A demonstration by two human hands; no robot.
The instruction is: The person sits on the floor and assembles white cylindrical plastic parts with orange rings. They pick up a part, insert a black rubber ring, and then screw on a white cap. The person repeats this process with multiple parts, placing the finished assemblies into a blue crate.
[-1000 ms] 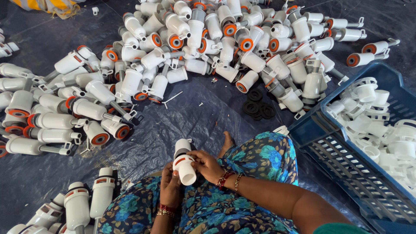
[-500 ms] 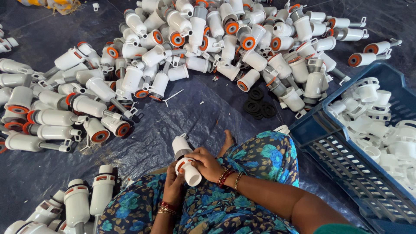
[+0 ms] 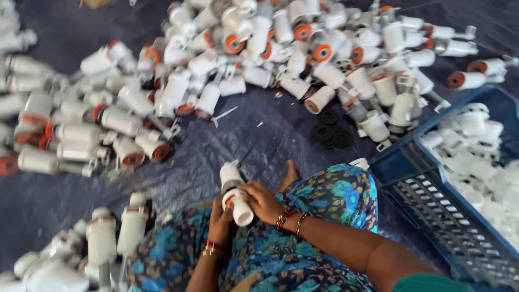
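A bare stretch of dark blue plastic sheet (image 3: 259,146) spread on the floor is left open between the person's lap and a wide heap of white plastic cylindrical fittings with orange ends (image 3: 281,59) that arcs from the left edge across the top of the view; a small cluster of black rubber rings (image 3: 331,130) is seen lying at the near edge of that heap. The right side is closed off by the rim of a blue slatted plastic crate (image 3: 432,200) filled with small white plastic parts, and a few more upright white fittings (image 3: 116,232) are stood at the lower left, just beside the knee. A white plastic cylindrical fitting (image 3: 235,190) is held over the lap, above the blue floral-patterned cloth (image 3: 324,200), tilted with its open end turned toward the camera. It is cradled from below by the left hand (image 3: 220,221), fingers curled around its lower body, so that grip is clenched on the fitting. The right hand (image 3: 265,201), with bangles at the wrist, is laid over the open end, fingers pressed on its rim, also grasping it. Compared with half a second earlier, the fitting and both hands are found in nearly the same place; the view itself has shifted slightly and become blurred.
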